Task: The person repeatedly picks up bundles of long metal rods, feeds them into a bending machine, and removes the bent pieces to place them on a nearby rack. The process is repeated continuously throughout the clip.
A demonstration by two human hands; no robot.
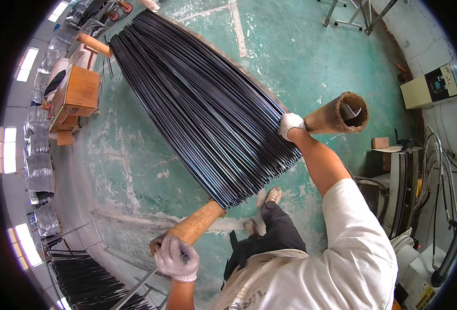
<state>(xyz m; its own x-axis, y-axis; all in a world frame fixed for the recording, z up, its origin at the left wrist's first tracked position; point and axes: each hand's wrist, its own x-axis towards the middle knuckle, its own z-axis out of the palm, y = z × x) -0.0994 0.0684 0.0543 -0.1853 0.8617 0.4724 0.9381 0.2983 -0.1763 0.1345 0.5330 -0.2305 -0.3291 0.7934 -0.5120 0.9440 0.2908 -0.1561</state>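
A wide layer of long, thin black rods [202,103] lies across two thick brown cardboard tubes. My right hand [292,125], in a white knit glove, is closed at the right edge of the rods, beside the right end of the tube [321,118]. Its fingertips are partly hidden against the rods. My left hand [178,258], also gloved, is by the near end of the left tube section [197,223]. Its fingers are loosely bent and apart, with a gap showing between them. Whether it touches the tube I cannot tell.
Another batch of black rods [91,279] sits on a metal frame [135,289] at the lower left. A wooden cabinet [81,92] stands at the far left. Along the right wall are a control box [431,87], hoses [440,170] and machinery. My feet are on the worn green floor [130,170].
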